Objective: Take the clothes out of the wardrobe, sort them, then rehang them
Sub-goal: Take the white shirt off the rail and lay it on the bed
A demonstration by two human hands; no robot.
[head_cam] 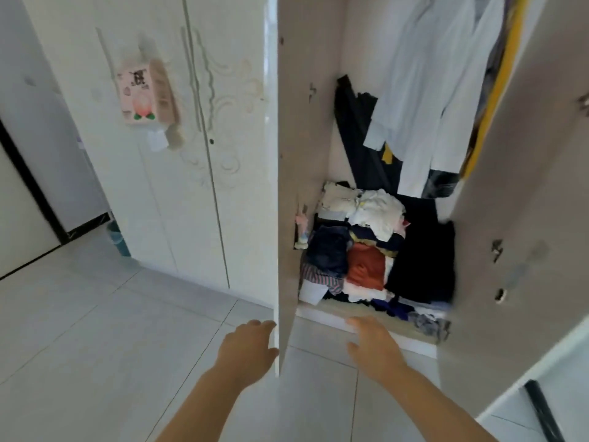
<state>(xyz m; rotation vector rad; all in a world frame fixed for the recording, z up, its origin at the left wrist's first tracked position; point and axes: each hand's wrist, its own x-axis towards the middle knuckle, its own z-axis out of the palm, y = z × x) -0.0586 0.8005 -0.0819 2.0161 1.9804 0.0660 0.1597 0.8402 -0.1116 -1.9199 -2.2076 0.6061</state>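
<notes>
Nothing is out yet. The wardrobe (363, 36) stands open at centre right, with folded clothes (366, 263) heaped low inside and shirts (430, 90) hanging upper right. The left grip (248, 342) and right grip (373, 346), loosely spread and holding nothing, reach toward it.

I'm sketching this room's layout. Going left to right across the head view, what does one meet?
In order: teal bin → pink hanging pack → left hand → left open door → right hand → yellow garment → right open door. The folded pile and pale shirts overlap these, so omitted.
</notes>
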